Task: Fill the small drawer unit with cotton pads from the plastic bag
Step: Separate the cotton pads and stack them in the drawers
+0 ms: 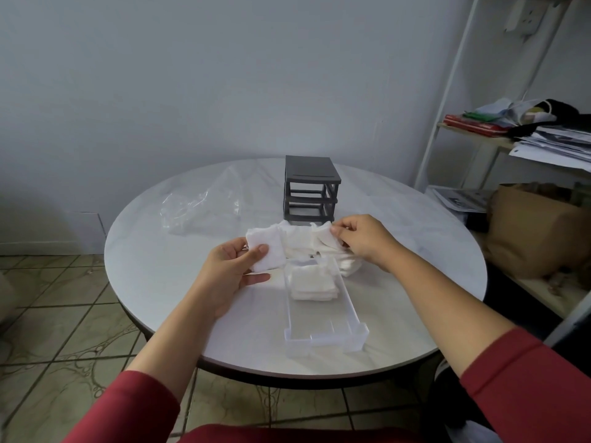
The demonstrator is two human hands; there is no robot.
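1. Cotton pads point(299, 243): a loose white heap on the round table point(153, 266), just in front of the grey drawer unit point(311, 187) and between the two hands.
2. Left hand point(228, 273): grips a small stack point(265, 252) of pads at the heap's left end. The thumb presses flat on top, the fingers are curled beneath, and one finger juts out straight below the stack.
3. Right hand point(363, 243): fingers bent, with thumb and forefinger pinching an end pad point(323, 236) at the heap's right side. The other fingers curl down against the heap.
4. Clear drawer point(326, 342): out of the unit, lying on the table nearest the person, its far end at the heap. A squared pile point(311, 284) of pads sits in its far half.
5. Drawer unit: upright, with its open bays facing the person.
6. Plastic bag point(198, 206): clear and crumpled, lying on the table left of the unit.
7. Shelf point(479, 142): at the right, stacked with papers, with a brown paper bag point(527, 231) below it.
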